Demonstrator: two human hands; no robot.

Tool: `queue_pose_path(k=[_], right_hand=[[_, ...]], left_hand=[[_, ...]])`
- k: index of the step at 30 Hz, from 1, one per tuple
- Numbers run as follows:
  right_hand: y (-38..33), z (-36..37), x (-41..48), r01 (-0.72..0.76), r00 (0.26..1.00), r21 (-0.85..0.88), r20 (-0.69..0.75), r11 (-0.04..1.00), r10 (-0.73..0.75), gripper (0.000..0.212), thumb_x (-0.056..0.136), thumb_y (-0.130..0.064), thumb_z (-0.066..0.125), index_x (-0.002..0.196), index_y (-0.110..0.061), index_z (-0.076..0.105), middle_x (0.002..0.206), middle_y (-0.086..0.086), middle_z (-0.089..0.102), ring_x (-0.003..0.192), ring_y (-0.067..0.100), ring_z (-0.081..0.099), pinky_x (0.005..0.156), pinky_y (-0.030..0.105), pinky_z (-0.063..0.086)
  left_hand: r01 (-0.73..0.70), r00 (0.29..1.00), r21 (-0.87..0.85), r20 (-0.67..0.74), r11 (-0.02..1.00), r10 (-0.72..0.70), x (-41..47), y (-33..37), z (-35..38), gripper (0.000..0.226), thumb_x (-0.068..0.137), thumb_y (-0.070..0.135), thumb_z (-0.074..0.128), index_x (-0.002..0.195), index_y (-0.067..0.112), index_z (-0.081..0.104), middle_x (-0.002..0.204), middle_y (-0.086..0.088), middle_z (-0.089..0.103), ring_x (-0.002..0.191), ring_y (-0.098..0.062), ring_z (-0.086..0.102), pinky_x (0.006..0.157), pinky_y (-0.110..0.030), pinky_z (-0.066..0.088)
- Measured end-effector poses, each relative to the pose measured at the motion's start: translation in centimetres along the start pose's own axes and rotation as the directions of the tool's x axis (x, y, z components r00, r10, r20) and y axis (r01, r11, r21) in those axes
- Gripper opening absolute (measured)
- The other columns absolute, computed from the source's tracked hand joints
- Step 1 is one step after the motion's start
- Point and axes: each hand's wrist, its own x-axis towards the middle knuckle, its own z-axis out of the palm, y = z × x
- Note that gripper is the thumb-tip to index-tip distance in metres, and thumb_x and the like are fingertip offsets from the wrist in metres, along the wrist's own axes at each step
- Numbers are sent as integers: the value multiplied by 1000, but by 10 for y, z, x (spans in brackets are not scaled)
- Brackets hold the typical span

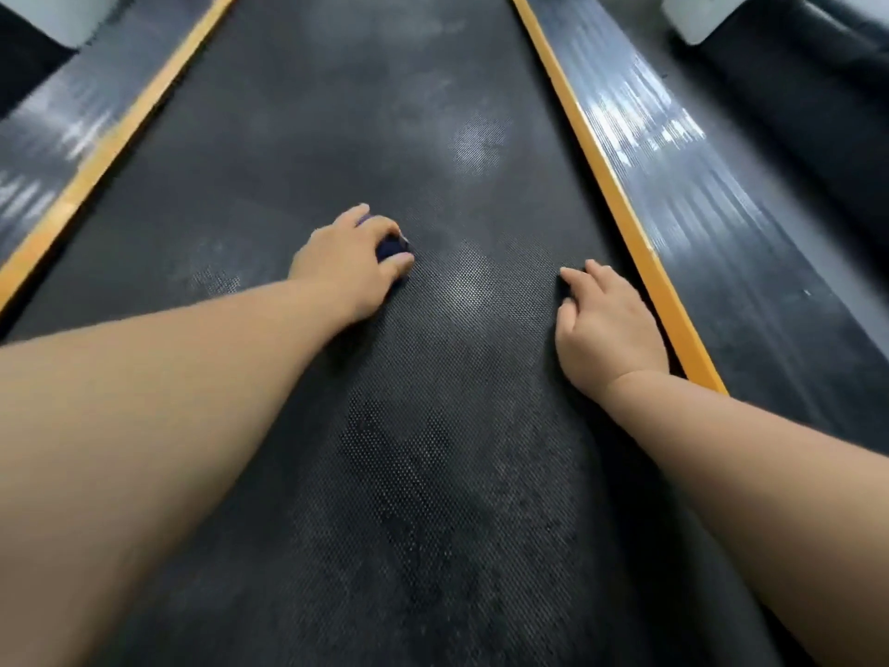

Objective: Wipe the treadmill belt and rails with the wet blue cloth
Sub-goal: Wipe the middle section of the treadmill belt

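The black textured treadmill belt [409, 450] runs up the middle of the view, with pale smudges and dark damp patches on it. My left hand [349, 264] is stretched forward on the belt and grips a bunched dark blue cloth [390, 247], most of it hidden under the fingers. My right hand [608, 324] rests flat on the belt beside the right orange strip [620, 204], fingers straight. Grey ribbed side rails lie outside the strips, the right rail [697, 185] and the left rail [53, 151].
An orange strip [110, 142] borders the belt's left edge too. White upright bases stand at the top left [62, 16] and top right [697, 16]. A dark surface [818, 113] lies beyond the right rail.
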Motion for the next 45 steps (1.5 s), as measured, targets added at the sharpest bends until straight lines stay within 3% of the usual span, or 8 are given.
queue_pose_path(k=[7,10,13,21,28,35,42,45], right_hand=[[-27,-7,1,-7,1000,-106,16,994,9,43,94,-22,35,136,-17,45,139,5,45,132,26,34,112,45,25],[-58,15,-3,123,991,-64,61,990,-119,45,96,-23,32,140,-23,40,149,0,35,142,23,21,117,46,12],[-66,30,-8,135,991,-5,10,991,-135,48,94,-15,32,141,-21,40,152,-1,32,143,19,21,118,40,11],[-63,29,-8,101,995,58,-32,993,-99,46,93,-14,37,137,-21,47,151,-2,35,141,17,25,117,35,14],[-63,27,-12,109,993,77,-57,991,-105,44,94,-13,37,135,-21,50,148,-2,40,140,17,28,118,33,15],[-66,27,-12,94,994,57,-65,994,-90,44,90,-11,41,130,-20,54,146,0,43,138,22,33,116,38,21],[-78,17,-10,166,986,-36,-24,985,-167,43,89,-9,40,130,-17,54,143,3,44,136,23,31,114,38,17],[-86,26,-8,211,977,4,-30,978,-210,41,89,-12,43,128,-20,55,145,0,43,140,20,28,116,39,13]], left_hand=[[-518,839,-112,125,848,529,-62,19,-5,32,92,44,53,124,43,53,152,14,29,133,-12,37,110,-32,28],[-257,963,117,115,959,244,-25,-19,-17,37,94,42,50,130,36,50,152,5,31,138,-22,31,111,-45,24],[22,1000,36,-19,999,-22,-23,-27,-14,36,94,42,48,129,35,50,149,2,34,134,-26,36,106,-38,31],[-467,878,-112,62,877,475,-75,-2,-5,38,93,37,54,131,39,50,151,13,31,131,-15,40,106,-29,29],[58,995,-58,-78,997,-62,-12,-43,-11,26,94,33,50,120,34,54,129,5,50,119,-24,48,96,-35,37],[-501,848,-160,105,850,519,-103,-20,-24,25,92,34,57,117,32,61,148,10,39,131,-8,40,97,-13,25],[-12,998,166,-63,986,22,-3,-59,-17,30,94,46,48,122,37,54,144,10,42,128,-26,37,99,-39,35],[-54,996,79,-63,995,59,-27,-49,-17,24,91,43,55,112,34,61,128,7,57,113,-26,45,96,-37,38]])
